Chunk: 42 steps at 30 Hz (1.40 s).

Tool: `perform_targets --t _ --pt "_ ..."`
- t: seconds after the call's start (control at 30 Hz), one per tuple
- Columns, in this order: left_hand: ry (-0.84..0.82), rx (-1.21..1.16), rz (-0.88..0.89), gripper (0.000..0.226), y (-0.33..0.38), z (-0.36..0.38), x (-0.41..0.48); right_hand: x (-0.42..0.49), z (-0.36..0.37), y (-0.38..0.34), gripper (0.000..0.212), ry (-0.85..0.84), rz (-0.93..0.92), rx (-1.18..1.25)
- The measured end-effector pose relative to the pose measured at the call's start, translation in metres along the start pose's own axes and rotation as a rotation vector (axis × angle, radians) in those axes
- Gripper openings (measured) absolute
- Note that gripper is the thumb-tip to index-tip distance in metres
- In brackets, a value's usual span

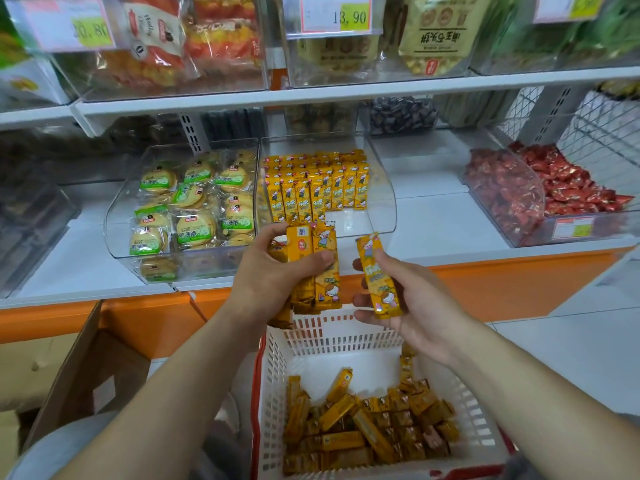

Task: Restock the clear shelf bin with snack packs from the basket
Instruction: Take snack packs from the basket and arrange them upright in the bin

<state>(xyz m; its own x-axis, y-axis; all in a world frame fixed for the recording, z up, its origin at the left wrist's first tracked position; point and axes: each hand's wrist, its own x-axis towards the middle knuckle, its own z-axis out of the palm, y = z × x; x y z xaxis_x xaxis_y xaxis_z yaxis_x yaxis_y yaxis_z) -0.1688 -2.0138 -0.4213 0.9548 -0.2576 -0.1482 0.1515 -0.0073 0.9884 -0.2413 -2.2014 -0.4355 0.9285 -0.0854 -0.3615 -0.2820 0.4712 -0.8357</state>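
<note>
Yellow snack packs (367, 427) are lying heaped in a white basket (277, 375) nearest the viewer. Above it, the left hand (270, 275) is gripping a bundle of packs (323, 258); the right hand (415, 306) is pinching a single pack (377, 271). Beyond the hands, the clear shelf bin (381, 202) is sitting half filled with upright packs (311, 188) on a white shelf (433, 223), between a biscuit bin (114, 230) and a red-sweet bin (526, 230).
</note>
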Motion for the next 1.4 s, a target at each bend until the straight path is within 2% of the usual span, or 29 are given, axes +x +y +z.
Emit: perform_targets --t 0.13,0.33,0.47,0.57,0.77,0.93,1.07,1.17,1.27,1.33,1.4 --pt "0.032 0.126 0.062 0.079 0.02 -0.013 0.016 0.024 0.003 -0.017 0.021 0.017 -0.131 -0.233" --pt "0.072 0.229 0.104 0.05 0.026 -0.04 0.043 0.113 0.015 -0.062 0.04 0.179 -0.376 -0.568" --pt "0.099 0.229 0.071 0.052 0.018 -0.053 0.055 0.182 0.021 -0.071 0.039 0.289 -0.525 -0.908" --pt "0.101 0.209 0.066 0.057 0.017 -0.06 0.06 0.228 0.017 -0.07 0.042 0.289 -0.508 -1.027" --pt "0.102 0.22 0.053 0.065 0.011 -0.064 0.068 0.279 0.007 -0.055 0.039 0.328 -0.422 -1.049" --pt "0.079 0.196 0.044 0.063 0.009 -0.061 0.071 0.29 0.007 -0.046 0.038 0.39 -0.402 -1.005" --pt "0.088 0.188 0.035 0.061 0.009 -0.061 0.071 0.277 0.009 -0.05 0.034 0.382 -0.363 -0.984" --pt "0.103 0.172 0.028 0.054 0.01 -0.059 0.07 0.241 0.015 -0.059 0.032 0.384 -0.423 -0.992" --pt "0.1 0.139 0.005 0.056 0.01 -0.053 0.068 0.181 0.024 -0.061 0.025 0.277 -0.457 -0.879" --pt "0.094 0.121 -0.015 0.066 0.009 -0.044 0.065 0.132 0.028 -0.054 0.022 0.109 -0.391 -0.771" --pt "0.084 0.113 -0.016 0.073 0.007 -0.034 0.062 0.085 0.032 -0.044 0.032 -0.059 -0.299 -0.635"
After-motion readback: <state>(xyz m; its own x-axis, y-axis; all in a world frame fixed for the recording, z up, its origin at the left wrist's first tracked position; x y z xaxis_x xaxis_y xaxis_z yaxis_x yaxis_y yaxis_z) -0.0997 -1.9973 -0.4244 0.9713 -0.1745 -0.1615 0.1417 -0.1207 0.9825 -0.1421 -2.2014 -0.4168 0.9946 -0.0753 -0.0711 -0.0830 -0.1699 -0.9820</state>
